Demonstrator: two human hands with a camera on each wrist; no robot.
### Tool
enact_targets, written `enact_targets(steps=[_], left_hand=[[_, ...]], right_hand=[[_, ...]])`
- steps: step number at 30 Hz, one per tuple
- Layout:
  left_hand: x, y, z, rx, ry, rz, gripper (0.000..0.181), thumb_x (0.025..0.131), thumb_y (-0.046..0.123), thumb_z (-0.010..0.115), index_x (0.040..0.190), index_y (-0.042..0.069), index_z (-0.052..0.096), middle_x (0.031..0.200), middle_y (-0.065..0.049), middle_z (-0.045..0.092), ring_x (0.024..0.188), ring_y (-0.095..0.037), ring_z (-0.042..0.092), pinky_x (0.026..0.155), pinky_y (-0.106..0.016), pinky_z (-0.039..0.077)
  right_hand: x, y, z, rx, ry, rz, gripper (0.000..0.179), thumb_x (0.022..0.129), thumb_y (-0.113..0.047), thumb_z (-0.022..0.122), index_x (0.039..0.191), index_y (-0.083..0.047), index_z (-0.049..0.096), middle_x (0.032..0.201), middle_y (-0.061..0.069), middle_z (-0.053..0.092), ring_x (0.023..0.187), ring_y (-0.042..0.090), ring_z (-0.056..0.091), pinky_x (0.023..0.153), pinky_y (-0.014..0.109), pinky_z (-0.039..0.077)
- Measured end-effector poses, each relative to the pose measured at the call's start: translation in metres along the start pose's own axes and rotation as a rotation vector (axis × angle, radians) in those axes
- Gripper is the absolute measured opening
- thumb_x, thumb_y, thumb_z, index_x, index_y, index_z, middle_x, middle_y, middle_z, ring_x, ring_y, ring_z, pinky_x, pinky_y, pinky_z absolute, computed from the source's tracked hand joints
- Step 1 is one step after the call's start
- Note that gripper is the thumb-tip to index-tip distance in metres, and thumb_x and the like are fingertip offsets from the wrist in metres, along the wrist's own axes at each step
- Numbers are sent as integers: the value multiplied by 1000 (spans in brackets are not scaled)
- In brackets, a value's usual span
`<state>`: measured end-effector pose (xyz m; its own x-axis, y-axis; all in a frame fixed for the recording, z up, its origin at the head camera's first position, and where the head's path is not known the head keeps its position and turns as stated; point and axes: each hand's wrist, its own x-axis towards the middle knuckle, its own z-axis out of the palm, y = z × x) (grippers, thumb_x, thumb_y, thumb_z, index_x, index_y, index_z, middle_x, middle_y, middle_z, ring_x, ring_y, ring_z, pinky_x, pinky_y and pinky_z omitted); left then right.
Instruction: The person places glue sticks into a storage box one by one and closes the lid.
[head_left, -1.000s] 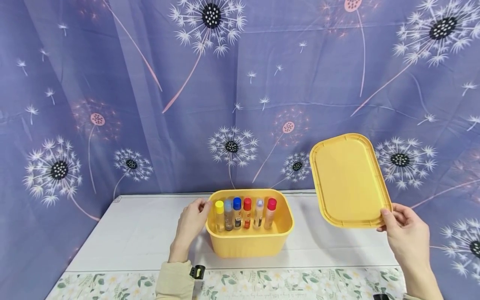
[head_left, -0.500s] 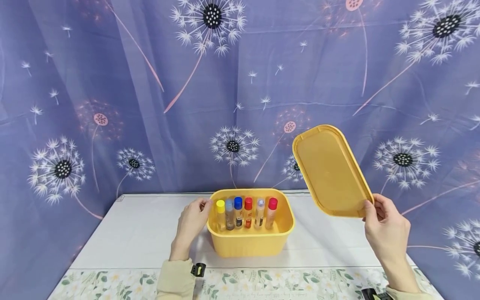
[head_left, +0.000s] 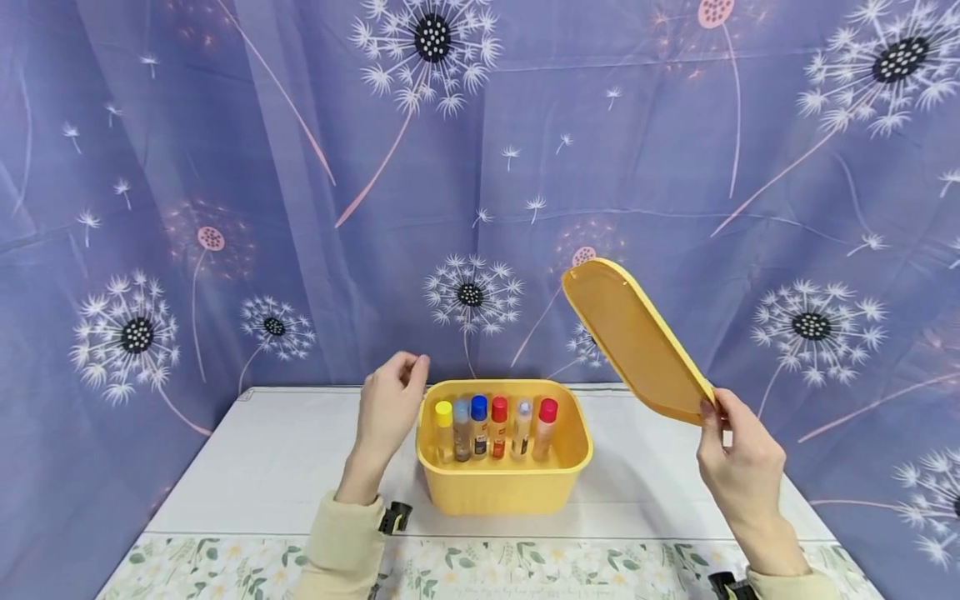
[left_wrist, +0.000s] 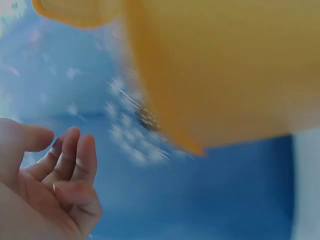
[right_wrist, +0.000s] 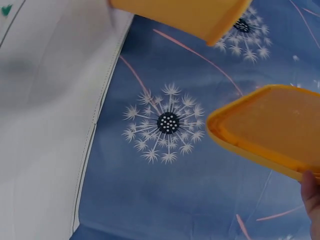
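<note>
My right hand (head_left: 741,454) pinches the yellow lid (head_left: 630,342) by its lower right corner. The lid hangs tilted in the air, to the right of and higher than the yellow plastic box (head_left: 498,493). In the right wrist view the thumb (right_wrist: 311,192) presses on the lid's edge. Beside the box's left rim, my left hand (head_left: 390,408) is raised with its fingers loosely bent and nothing in them. The left wrist view has that hand (left_wrist: 60,185) apart from the box wall (left_wrist: 225,75). Inside the box, several small clear bottles (head_left: 498,437) with coloured caps stand in a row.
The box stands on a table with a white cloth (head_left: 277,467) and a floral strip (head_left: 555,554) along its front. Behind the table hangs a blue-purple curtain (head_left: 360,283) with dandelion prints.
The lid in my right hand has moved left toward the box and tilted further, its inner face turning downward. My left hand has let go of the box's left rim and risen.
</note>
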<state>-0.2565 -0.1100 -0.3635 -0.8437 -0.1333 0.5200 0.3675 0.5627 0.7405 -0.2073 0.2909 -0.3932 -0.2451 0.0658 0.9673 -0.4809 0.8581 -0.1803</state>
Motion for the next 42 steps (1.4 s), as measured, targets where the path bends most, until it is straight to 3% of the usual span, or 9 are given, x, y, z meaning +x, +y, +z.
enact_targets(steps=[7, 12, 15, 19, 24, 31, 36, 39, 42], left_hand=[[37, 61, 6, -68, -146, 83, 31, 100, 39, 54, 81, 17, 66, 59, -1, 54, 51, -20, 49, 51, -34, 39], [67, 82, 15, -28, -354, 37, 43, 100, 50, 47, 81, 16, 66, 60, -4, 59, 49, -21, 49, 50, -33, 37], [81, 85, 20, -4, -480, -45, 49, 99, 55, 46, 82, 14, 67, 63, -9, 63, 46, -19, 47, 47, -31, 36], [92, 83, 26, 33, -526, -141, 52, 98, 55, 47, 80, 12, 70, 64, -11, 65, 44, -20, 48, 45, -30, 37], [99, 80, 37, 111, -590, -159, 55, 97, 54, 50, 69, 10, 68, 65, -12, 66, 45, -18, 51, 46, -29, 43], [102, 73, 46, 185, -707, -214, 44, 91, 39, 66, 67, 2, 70, 52, -4, 54, 39, -13, 38, 39, -25, 32], [97, 71, 50, 201, -700, -227, 29, 85, 23, 67, 65, 3, 71, 51, -3, 56, 40, -12, 42, 39, -23, 34], [94, 73, 52, 200, -678, -206, 28, 86, 22, 65, 67, 3, 72, 55, -4, 62, 43, -12, 49, 42, -23, 37], [92, 75, 52, 209, -646, -174, 32, 88, 25, 63, 67, 3, 72, 60, -7, 66, 46, -14, 54, 45, -25, 39]], right_hand=[[1, -8, 9, -22, 23, -191, 28, 99, -16, 50, 97, 8, 65, 77, 19, 63, 59, 34, 55, 58, 38, 37], [4, -19, 17, -28, 65, -302, 27, 100, -14, 50, 94, 7, 65, 74, 19, 62, 55, 38, 55, 51, 44, 39], [6, -25, 22, 7, 73, -359, 24, 99, -11, 51, 93, 7, 65, 75, 19, 62, 57, 37, 57, 52, 43, 42], [8, -28, 28, 64, 67, -436, 20, 98, -6, 52, 94, 8, 65, 76, 19, 63, 61, 37, 60, 55, 42, 46], [9, -29, 32, 75, 59, -501, 19, 97, 0, 49, 94, 8, 66, 77, 18, 64, 62, 36, 60, 56, 41, 47], [6, -31, 34, 66, 50, -539, 20, 95, 3, 50, 91, 7, 69, 81, 16, 68, 66, 35, 63, 62, 41, 50], [-3, -26, 34, 80, -18, -337, 20, 97, -6, 52, 95, 8, 66, 97, 20, 68, 84, 40, 65, 86, 32, 50], [-7, -24, 31, 141, -132, -42, 15, 94, -1, 57, 102, 12, 58, 121, 25, 60, 107, 42, 60, 98, 20, 41], [-5, -26, 29, 300, -261, 341, 32, 93, 1, 62, 119, 12, 48, 139, 24, 47, 120, 29, 56, 94, 13, 40]])
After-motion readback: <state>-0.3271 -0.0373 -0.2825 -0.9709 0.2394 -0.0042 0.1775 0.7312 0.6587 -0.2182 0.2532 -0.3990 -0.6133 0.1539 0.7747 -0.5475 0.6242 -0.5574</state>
